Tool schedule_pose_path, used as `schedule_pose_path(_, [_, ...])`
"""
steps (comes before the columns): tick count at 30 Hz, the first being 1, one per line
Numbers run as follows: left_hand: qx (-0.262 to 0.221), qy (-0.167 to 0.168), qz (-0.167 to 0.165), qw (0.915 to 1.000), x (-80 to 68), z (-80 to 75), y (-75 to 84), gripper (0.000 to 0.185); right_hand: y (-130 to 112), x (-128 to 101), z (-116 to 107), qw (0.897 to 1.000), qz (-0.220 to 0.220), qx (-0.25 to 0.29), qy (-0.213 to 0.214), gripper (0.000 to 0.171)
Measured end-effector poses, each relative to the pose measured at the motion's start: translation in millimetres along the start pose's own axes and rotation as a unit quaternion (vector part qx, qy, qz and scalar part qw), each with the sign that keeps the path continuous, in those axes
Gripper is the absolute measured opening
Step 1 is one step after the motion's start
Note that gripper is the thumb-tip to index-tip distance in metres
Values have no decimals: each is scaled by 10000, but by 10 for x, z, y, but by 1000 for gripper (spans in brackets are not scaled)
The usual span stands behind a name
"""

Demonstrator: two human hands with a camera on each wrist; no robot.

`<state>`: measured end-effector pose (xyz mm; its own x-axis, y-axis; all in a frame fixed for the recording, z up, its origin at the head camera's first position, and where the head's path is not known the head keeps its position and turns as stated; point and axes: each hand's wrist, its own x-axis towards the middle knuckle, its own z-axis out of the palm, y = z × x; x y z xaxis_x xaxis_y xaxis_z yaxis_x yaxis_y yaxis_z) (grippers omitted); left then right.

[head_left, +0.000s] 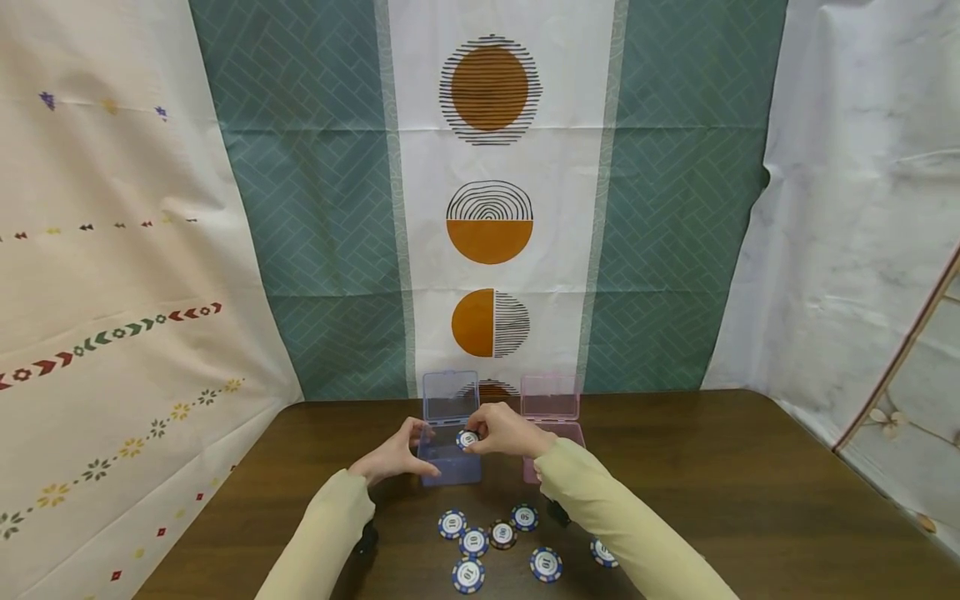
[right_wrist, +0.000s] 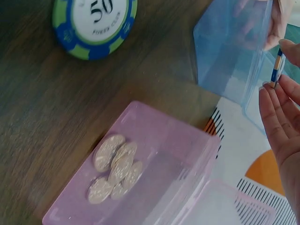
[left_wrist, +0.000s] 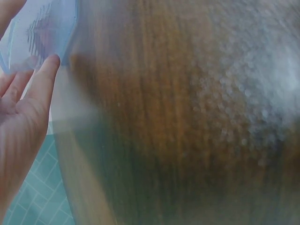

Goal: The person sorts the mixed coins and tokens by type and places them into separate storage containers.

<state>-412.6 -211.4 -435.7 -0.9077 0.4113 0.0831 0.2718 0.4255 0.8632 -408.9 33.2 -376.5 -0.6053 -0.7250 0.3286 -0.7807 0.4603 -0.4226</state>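
Note:
My right hand (head_left: pixel 501 432) pinches a blue-and-white poker chip (head_left: pixel 467 439) over the open blue plastic box (head_left: pixel 450 454); in the right wrist view the chip (right_wrist: pixel 278 68) shows edge-on between the fingertips. My left hand (head_left: pixel 396 454) holds the left side of the blue box, and its fingers (left_wrist: pixel 44 79) touch the box wall (left_wrist: pixel 47 28). To the right of the blue box stands an open pink plastic box (head_left: pixel 551 412) that holds several pale coins (right_wrist: pixel 115 168).
Several poker chips (head_left: pixel 474 542) lie on the dark wooden table (head_left: pixel 750 500) in front of the boxes, one marked 50 (right_wrist: pixel 95 23). Patterned cloth hangs behind the table and to its left. A white sheet hangs at the right.

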Motion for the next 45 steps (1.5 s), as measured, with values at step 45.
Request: schedule_pose_path(45, [-151, 30, 29, 9999, 2, 5, -10, 75, -33, -439, -258, 9995, -72, 276, 94, 31])
